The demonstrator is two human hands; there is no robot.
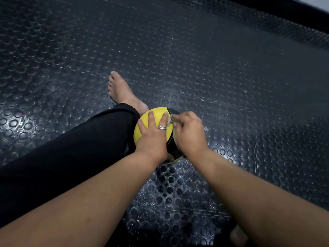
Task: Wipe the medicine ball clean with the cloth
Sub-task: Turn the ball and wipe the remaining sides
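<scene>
A yellow and black medicine ball [142, 124] rests on the floor between my leg and my hands. My left hand [153, 134] lies flat on its yellow top, fingers spread, a ring on one finger. My right hand [189, 132] presses on the ball's black right side, fingers curled around a small pale cloth [170, 120]. Only a bit of the cloth shows at my fingertips and under my palm. Much of the ball is hidden beneath both hands.
The floor is dark rubber matting with raised round studs [231, 97]. My left leg in black trousers [80, 148] stretches forward beside the ball, bare foot [121, 90] beyond it. A dark wall base [293, 11] runs along the far right.
</scene>
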